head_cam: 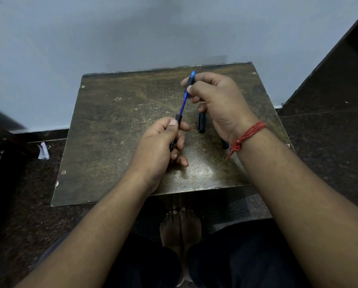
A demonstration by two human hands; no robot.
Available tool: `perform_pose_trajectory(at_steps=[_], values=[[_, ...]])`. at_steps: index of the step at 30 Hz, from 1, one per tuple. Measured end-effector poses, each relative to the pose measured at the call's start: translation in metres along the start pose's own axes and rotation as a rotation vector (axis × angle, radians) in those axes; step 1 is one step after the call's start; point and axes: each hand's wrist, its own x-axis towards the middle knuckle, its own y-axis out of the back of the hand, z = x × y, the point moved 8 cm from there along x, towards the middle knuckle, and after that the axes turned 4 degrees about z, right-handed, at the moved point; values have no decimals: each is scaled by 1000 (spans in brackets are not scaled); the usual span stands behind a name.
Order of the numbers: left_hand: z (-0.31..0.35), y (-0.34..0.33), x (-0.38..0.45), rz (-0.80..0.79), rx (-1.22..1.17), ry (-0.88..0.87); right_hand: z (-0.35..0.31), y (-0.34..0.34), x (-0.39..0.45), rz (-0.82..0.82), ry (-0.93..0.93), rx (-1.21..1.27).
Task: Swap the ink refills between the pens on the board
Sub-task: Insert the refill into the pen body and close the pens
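Observation:
A worn brown board (115, 129) lies on the dark floor. Above it my left hand (159, 146) grips a black pen barrel (177, 125), its lower end showing under the palm. My right hand (217, 100) pinches the black grip section with a blue tip (191, 79). A blue refill (182, 106) stretches between the two pieces. A black pen part (202, 122) lies on the board just below my right hand. Another dark pen end with blue (225, 144) peeks out beside my right wrist, mostly hidden.
A pale wall rises behind the board. Dark speckled floor surrounds it, with a scrap of white paper (43, 151) at the left. My bare feet (181, 225) sit below the board's near edge. A dark panel (340, 59) stands at the right.

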Motion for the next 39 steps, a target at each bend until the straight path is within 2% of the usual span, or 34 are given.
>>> perform_pose_trajectory(at_steps=[14, 21, 32, 39], values=[[1, 0, -1, 10, -5, 2, 7, -2, 1, -33, -50, 98], [3, 2, 0, 19, -37, -4, 9, -26, -7, -242, -25, -18], [7, 8, 1, 50, -15, -43, 5, -33, -13, -320, -46, 79], [7, 1, -1, -35, -96, -12, 10, -30, -13, -356, -82, 33]])
